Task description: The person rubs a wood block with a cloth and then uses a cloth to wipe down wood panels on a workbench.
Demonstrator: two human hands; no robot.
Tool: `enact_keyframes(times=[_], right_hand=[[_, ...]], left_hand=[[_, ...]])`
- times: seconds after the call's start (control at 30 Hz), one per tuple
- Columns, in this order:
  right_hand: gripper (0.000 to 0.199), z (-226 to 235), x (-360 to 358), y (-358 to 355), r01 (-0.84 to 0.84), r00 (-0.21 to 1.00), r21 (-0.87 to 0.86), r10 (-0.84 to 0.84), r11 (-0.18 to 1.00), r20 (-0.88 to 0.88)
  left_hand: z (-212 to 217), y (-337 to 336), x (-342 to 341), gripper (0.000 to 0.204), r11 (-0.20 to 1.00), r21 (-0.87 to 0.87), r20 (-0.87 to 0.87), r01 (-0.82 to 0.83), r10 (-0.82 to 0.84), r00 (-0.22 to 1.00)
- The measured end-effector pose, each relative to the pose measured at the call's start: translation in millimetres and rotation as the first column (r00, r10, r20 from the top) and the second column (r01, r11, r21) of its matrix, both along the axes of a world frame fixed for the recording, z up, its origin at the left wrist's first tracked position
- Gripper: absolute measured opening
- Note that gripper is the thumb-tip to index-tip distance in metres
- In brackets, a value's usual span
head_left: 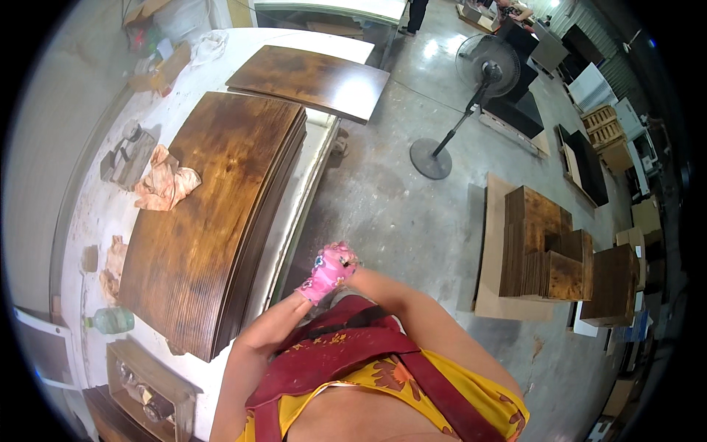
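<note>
My left hand (329,271), in a pink flowered glove, is drawn in before my waist with its fingers curled. My right hand (352,262) meets it there, mostly hidden behind the glove; its fingers and anything between the two hands do not show clearly. Left of them stands a tall stack of brown stained wood boards (213,162) on a white-topped table (77,258). A crumpled, stained cloth (168,180) lies on the top board's left edge. Neither hand touches the boards. I wear a dark red apron (331,350).
Another brown board (309,79) lies beyond the stack. A green plastic bottle (114,320) and a wooden box (184,409) are at the table's left. A pedestal fan (486,70) stands on the floor ahead; stacked wood pieces (549,243) sit on cardboard (490,295) to the right.
</note>
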State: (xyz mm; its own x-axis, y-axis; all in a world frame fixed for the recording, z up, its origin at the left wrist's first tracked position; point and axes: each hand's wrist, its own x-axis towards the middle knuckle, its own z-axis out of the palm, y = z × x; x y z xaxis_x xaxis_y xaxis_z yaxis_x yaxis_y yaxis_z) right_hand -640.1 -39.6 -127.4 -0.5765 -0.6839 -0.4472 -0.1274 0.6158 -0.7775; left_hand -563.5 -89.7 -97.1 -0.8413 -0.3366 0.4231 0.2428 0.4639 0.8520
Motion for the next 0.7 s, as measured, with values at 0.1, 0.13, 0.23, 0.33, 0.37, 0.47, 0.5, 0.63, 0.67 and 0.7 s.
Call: enact_keyframes(times=[0.1,0.13,0.23,0.33,0.37,0.47,0.5,0.63,0.67,0.7], right_hand=[[0.033,-8.2,-13.5,2.4,0.121,0.993,-0.115,-0.119,0.986,0.021],[0.033,-10.2,-16.8,2.8,0.159,0.987,-0.153,-0.156,0.975,0.030],[0.035,-13.6,-33.8,-0.3,0.285,0.958,-0.283,-0.272,0.916,0.085],[0.037,-13.7,-61.2,-8.5,0.471,0.879,-0.364,-0.390,0.803,0.275],[0.038,-6.1,-67.1,-10.9,0.527,0.839,-0.335,-0.414,0.781,0.354],[0.045,34.8,-61.8,-24.9,0.625,0.719,-0.205,-0.454,0.753,0.526],[0.049,38.1,-61.6,-28.1,0.652,0.676,-0.161,-0.471,0.741,0.566],[0.054,34.4,-53.5,-38.2,0.649,0.653,-0.147,-0.447,0.746,0.612],[0.054,31.5,-54.5,-39.9,0.661,0.635,-0.131,-0.458,0.739,0.622],[0.053,28.9,-54.9,-40.9,0.673,0.617,-0.114,-0.469,0.731,0.632]], left_hand=[[28.3,5.2,4.0,0.020,0.996,-0.082,-0.073,-0.028,0.022,0.997],[64.1,5.5,8.0,0.022,0.995,-0.091,-0.062,-0.052,0.046,0.997],[102.8,8.1,16.8,0.027,0.997,-0.045,0.022,-0.059,0.060,0.998],[141.3,18.5,26.7,0.027,0.941,0.315,0.293,-0.126,0.030,0.956],[134.2,21.6,28.7,0.026,0.902,0.383,0.279,-0.200,0.093,0.956],[108.6,28.8,31.5,0.030,0.644,0.691,0.323,-0.329,0.133,0.937],[104.1,29.2,29.4,0.032,0.719,0.600,0.328,-0.351,0.179,0.928],[89.2,23.8,17.1,0.035,0.774,0.490,0.315,-0.401,0.272,0.909],[91.6,22.8,15.2,0.034,0.739,0.540,0.310,-0.404,0.272,0.911],[99.0,20.5,18.2,0.028,0.739,0.556,0.300,-0.381,0.250,0.921]])
